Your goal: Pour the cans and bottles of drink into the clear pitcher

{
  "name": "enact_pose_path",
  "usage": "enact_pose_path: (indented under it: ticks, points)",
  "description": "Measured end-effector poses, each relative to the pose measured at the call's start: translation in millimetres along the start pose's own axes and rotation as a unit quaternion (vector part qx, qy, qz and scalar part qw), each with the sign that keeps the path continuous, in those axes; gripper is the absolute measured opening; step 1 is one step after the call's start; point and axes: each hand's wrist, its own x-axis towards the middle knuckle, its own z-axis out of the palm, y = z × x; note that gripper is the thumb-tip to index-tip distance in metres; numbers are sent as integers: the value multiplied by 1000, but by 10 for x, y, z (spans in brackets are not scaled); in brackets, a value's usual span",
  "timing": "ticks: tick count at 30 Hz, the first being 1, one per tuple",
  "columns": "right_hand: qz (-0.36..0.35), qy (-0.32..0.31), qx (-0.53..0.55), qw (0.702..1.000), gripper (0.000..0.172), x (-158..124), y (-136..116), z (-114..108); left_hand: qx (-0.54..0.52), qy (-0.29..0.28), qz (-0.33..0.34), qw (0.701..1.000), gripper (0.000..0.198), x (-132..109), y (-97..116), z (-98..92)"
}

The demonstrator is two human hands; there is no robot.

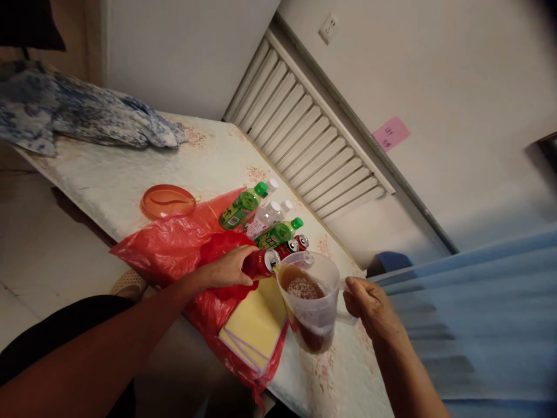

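Note:
My left hand (228, 268) is closed round a red drink can (260, 263), tipped on its side with its opening at the rim of a clear plastic jug (314, 313). Brown, foamy liquid fills part of the jug. My right hand (369, 309) is wrapped round the jug's handle and holds the jug tilted above the table (108, 174). Under the can and jug lie a red plastic bag (169, 247) and yellow cloths (256, 325).
Two green-capped bottles (241, 208), clear white-capped bottles (267, 216) and more red cans (296, 245) lie behind the jug. An orange lid (167, 201) sits left of them. Blue-patterned fabric (87, 113) lies at the table's far end. A white radiator (304, 133) lines the wall.

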Motion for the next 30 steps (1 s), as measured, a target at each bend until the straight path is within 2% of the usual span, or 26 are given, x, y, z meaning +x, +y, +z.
enact_pose_path:
  ticks: [10, 18, 25, 27, 30]
  points:
    - [-9, 5, 2, 1000, 58, 1, 36, 25, -7, 9, 15, 1000, 62, -6, -43, 14]
    - [-7, 4, 67, 998, 56, -25, 172, 64, -14, 19, 22, 999, 62, -11, -9, 5]
    - [-26, 56, 151, 987, 55, -32, 220, 150, -6, 23, 18, 1000, 66, -10, 29, -60]
    - [-45, 71, 191, 978, 54, -38, 180, 180, -12, 42, 26, 999, 67, -7, 78, -114]
    - [-67, 97, 256, 959, 47, -24, 78, 250, 2, 118, 41, 992, 73, 8, 134, -206]
